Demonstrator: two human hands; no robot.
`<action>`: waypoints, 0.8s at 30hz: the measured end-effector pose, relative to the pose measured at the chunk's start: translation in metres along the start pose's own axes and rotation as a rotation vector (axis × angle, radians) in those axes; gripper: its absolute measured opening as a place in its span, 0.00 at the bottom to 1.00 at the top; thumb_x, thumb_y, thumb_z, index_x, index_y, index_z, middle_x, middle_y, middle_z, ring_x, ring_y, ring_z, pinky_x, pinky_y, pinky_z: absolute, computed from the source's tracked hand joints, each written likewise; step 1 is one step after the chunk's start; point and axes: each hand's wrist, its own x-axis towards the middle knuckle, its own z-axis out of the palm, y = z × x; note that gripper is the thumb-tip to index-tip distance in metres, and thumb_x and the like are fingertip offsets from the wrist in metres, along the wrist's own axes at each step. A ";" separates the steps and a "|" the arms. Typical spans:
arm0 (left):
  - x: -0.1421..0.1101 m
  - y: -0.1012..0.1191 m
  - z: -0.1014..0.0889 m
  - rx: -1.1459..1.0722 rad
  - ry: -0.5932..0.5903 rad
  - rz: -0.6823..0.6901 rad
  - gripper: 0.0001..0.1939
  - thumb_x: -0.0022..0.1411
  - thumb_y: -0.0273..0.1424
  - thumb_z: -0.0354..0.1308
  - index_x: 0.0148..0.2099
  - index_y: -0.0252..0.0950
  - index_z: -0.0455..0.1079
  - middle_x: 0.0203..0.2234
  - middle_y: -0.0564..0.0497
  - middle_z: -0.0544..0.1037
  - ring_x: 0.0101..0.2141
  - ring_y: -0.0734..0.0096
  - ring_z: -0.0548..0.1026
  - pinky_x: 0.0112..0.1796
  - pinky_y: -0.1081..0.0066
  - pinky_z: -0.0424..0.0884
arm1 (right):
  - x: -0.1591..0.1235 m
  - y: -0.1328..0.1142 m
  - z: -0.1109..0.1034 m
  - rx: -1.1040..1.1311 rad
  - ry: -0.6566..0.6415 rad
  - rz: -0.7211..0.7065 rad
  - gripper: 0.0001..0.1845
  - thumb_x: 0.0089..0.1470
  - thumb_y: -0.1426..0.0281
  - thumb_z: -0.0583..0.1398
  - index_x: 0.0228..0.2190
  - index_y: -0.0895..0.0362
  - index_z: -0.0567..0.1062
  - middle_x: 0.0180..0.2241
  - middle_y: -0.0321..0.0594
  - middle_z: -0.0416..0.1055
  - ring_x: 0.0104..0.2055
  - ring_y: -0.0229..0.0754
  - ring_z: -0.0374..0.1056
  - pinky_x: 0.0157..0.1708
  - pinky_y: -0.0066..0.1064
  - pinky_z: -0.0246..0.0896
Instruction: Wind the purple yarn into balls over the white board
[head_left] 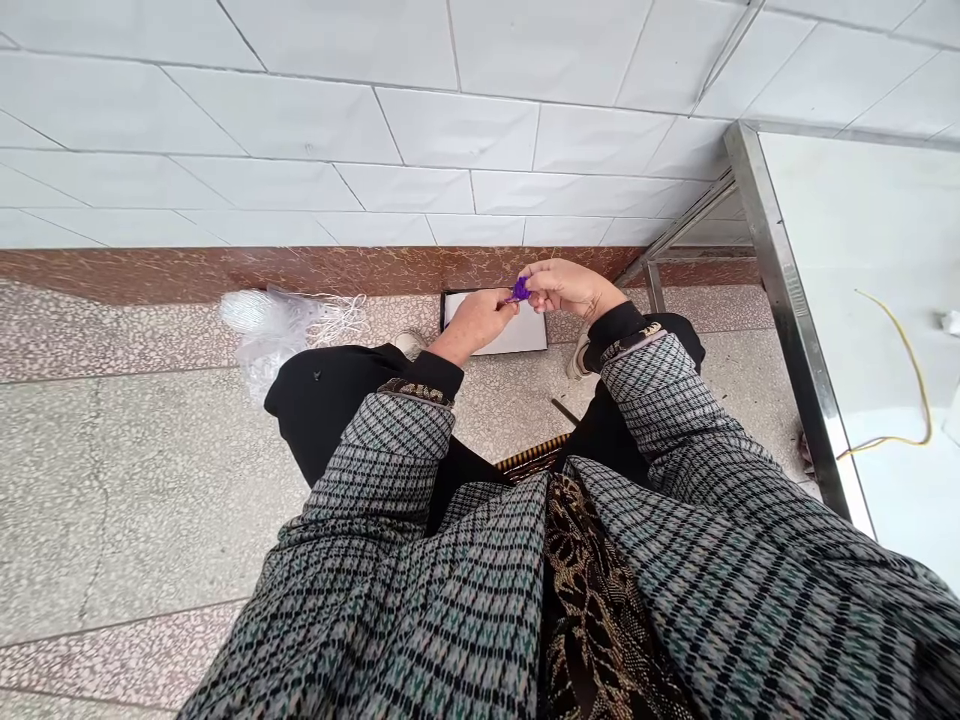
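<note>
Purple piece (519, 291), too small to make out in detail, sits pinched at the fingertips of both hands, held just above a black-edged white board (517, 332) lying on the floor. The left hand (476, 320) comes in from the near side with its fingers closed together, and the right hand (570, 288) meets it from the other side, fingers bent and closed on the same piece. Neither hand is open, and the two touch or nearly touch at the fingertips. Both forearms are covered by checked grey sleeves (390, 480) with black cuffs.

Beyond the board, a brown marble skirting (300, 270) runs along the foot of a white tiled wall (375, 130). To the left on the speckled floor lies a clear plastic bag (270, 335), with a bundle of white cord (341, 318) spilling from it. To the right stands a steel-framed worktop (780, 300) with a white surface, a thin yellow wire (919, 400) lying across it.
</note>
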 end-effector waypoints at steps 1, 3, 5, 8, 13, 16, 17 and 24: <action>0.001 -0.001 -0.002 0.012 0.013 -0.013 0.08 0.65 0.32 0.60 0.31 0.38 0.75 0.26 0.50 0.78 0.31 0.62 0.72 0.38 0.65 0.64 | 0.000 0.001 -0.001 -0.098 -0.045 0.011 0.15 0.62 0.87 0.65 0.28 0.59 0.76 0.19 0.30 0.69 0.20 0.32 0.62 0.25 0.21 0.64; 0.002 -0.003 -0.005 0.020 0.037 -0.016 0.09 0.64 0.32 0.60 0.30 0.39 0.74 0.25 0.50 0.77 0.32 0.62 0.72 0.38 0.65 0.64 | 0.001 0.003 -0.001 -0.317 -0.113 0.030 0.17 0.58 0.90 0.66 0.25 0.59 0.77 0.17 0.31 0.67 0.20 0.32 0.60 0.23 0.21 0.60; 0.003 -0.004 -0.007 0.003 0.045 0.007 0.10 0.64 0.31 0.59 0.29 0.39 0.73 0.24 0.50 0.76 0.31 0.63 0.71 0.38 0.65 0.65 | 0.002 0.005 0.000 -0.518 -0.130 0.051 0.22 0.56 0.92 0.66 0.19 0.59 0.74 0.16 0.31 0.65 0.19 0.31 0.59 0.22 0.21 0.57; 0.001 -0.001 -0.009 -0.038 0.047 0.059 0.11 0.63 0.31 0.58 0.27 0.40 0.69 0.23 0.52 0.73 0.29 0.65 0.68 0.37 0.66 0.64 | 0.006 0.006 0.004 -0.591 -0.012 0.058 0.25 0.58 0.92 0.65 0.16 0.59 0.72 0.16 0.33 0.66 0.19 0.32 0.61 0.22 0.22 0.59; -0.005 0.008 -0.006 -0.098 0.071 0.119 0.10 0.66 0.31 0.58 0.30 0.39 0.68 0.24 0.54 0.71 0.29 0.67 0.66 0.37 0.66 0.63 | 0.012 0.009 0.009 -0.174 0.192 0.001 0.23 0.60 0.91 0.64 0.20 0.58 0.72 0.17 0.31 0.66 0.21 0.32 0.63 0.28 0.21 0.70; -0.007 0.010 -0.004 -0.103 0.065 0.147 0.10 0.67 0.30 0.58 0.31 0.38 0.69 0.25 0.54 0.72 0.30 0.67 0.66 0.38 0.66 0.63 | 0.014 0.010 0.011 -0.001 0.183 -0.013 0.20 0.63 0.91 0.61 0.26 0.57 0.74 0.17 0.30 0.67 0.21 0.33 0.64 0.29 0.22 0.73; -0.007 0.011 -0.003 -0.099 0.066 0.149 0.10 0.68 0.29 0.58 0.31 0.38 0.69 0.25 0.54 0.72 0.30 0.67 0.67 0.38 0.66 0.63 | 0.015 0.010 0.011 0.027 0.172 -0.018 0.19 0.64 0.91 0.60 0.28 0.58 0.75 0.17 0.30 0.68 0.20 0.33 0.64 0.28 0.21 0.72; -0.005 0.010 -0.006 -0.045 0.067 0.134 0.12 0.65 0.28 0.60 0.27 0.39 0.66 0.26 0.52 0.74 0.31 0.66 0.69 0.39 0.65 0.66 | 0.010 0.008 0.007 0.049 0.078 -0.017 0.14 0.63 0.88 0.67 0.31 0.60 0.78 0.21 0.32 0.76 0.23 0.31 0.71 0.31 0.20 0.76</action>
